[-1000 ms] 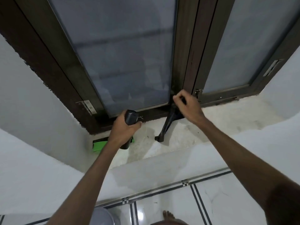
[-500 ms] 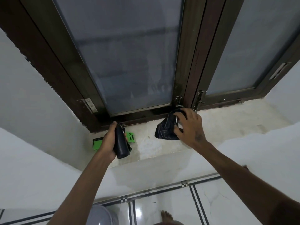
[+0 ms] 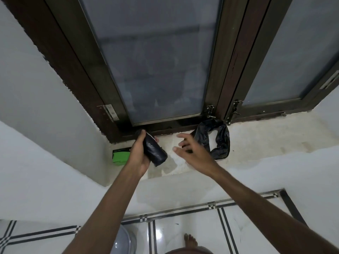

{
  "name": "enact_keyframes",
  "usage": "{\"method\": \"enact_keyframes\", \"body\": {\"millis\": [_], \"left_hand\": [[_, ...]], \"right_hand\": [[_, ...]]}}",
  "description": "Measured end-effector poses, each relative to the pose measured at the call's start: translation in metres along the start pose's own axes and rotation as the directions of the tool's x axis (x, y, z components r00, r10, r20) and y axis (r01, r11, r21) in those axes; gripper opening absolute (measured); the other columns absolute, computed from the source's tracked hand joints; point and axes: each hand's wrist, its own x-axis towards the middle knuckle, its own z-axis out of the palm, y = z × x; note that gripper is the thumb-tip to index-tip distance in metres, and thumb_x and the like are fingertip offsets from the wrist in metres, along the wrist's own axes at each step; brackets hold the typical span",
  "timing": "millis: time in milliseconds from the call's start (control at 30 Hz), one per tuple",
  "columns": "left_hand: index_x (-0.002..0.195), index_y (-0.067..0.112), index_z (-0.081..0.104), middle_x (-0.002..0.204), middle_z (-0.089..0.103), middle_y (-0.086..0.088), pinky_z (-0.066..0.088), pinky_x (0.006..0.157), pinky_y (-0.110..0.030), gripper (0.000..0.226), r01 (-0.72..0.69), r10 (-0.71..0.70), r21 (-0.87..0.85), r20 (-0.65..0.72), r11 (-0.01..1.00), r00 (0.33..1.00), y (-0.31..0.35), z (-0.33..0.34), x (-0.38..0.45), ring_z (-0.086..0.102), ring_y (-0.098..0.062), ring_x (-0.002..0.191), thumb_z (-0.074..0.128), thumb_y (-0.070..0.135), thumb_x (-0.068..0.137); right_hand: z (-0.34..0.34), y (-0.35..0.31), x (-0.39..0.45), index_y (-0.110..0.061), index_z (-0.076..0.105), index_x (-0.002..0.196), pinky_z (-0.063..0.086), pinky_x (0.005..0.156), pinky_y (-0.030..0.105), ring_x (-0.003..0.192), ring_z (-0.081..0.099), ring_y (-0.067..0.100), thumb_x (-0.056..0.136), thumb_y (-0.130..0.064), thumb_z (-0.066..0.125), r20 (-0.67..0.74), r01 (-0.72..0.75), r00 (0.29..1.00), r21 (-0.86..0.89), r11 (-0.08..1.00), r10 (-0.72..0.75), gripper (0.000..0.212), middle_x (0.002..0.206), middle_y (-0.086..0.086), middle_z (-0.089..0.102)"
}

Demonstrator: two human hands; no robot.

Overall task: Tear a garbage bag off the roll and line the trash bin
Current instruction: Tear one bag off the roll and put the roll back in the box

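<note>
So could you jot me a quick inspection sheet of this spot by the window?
Surface: stained pale window sill.
Job's things: black garbage bag roll in the left hand; loose black bag lying on the sill by the window latches.
Clutter: green packet at the sill's left end.
Grippers: right hand open, empty, in front of the loose bag.
Cables: nothing seen.
Surroundings: frosted window, tiled floor, grey bin below.

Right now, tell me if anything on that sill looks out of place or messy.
A loose black bag lies crumpled on the sill against the window frame, its upper end near the latch, apart from the roll in the left hand. The right hand is open and empty. The sill looks stained.
</note>
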Motion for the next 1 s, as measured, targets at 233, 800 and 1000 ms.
{"method": "enact_keyframes", "body": {"millis": [233,800,1000], "left_hand": [[0.116,0.007,0.06,0.1,0.065,-0.008,0.048,0.101,-0.038,0.032,-0.067,0.063,0.023,0.128,0.997,0.99,0.005,0.014,-0.006,0.059,-0.022,0.104,0.057,0.034,0.098],[0.13,0.023,0.059,0.13,0.063,0.002,0.045,0.101,-0.035,0.038,-0.447,0.527,0.857,0.263,0.257,0.808,0.008,-0.048,0.024,0.055,-0.022,0.126,0.055,0.041,0.097],[0.141,0.02,0.049,0.138,0.058,-0.005,0.017,0.12,-0.046,0.07,-0.223,0.377,0.795,0.488,-0.564,0.787,-0.011,-0.08,0.052,0.048,-0.027,0.131,0.063,0.055,0.082]], "right_hand": [[0.054,-0.014,0.009,-0.016,0.061,0.126,0.061,0.082,0.034,0.101,0.069,0.02,0.087,-0.023,0.076,0.023,-0.066,0.998,0.419,0.906,0.063,0.043,0.115,0.008,0.07],[0.016,-0.011,0.011,-0.013,0.069,0.114,0.062,0.069,0.028,0.083,0.073,0.024,0.085,-0.011,0.076,-0.095,-0.112,0.971,0.633,0.766,0.22,0.03,0.107,0.019,0.073],[0.008,0.006,0.006,-0.013,0.066,0.124,0.062,0.08,0.041,0.088,0.075,0.022,0.083,-0.015,0.079,-0.221,-0.097,0.945,0.52,0.849,0.243,0.043,0.108,0.011,0.074]]}}
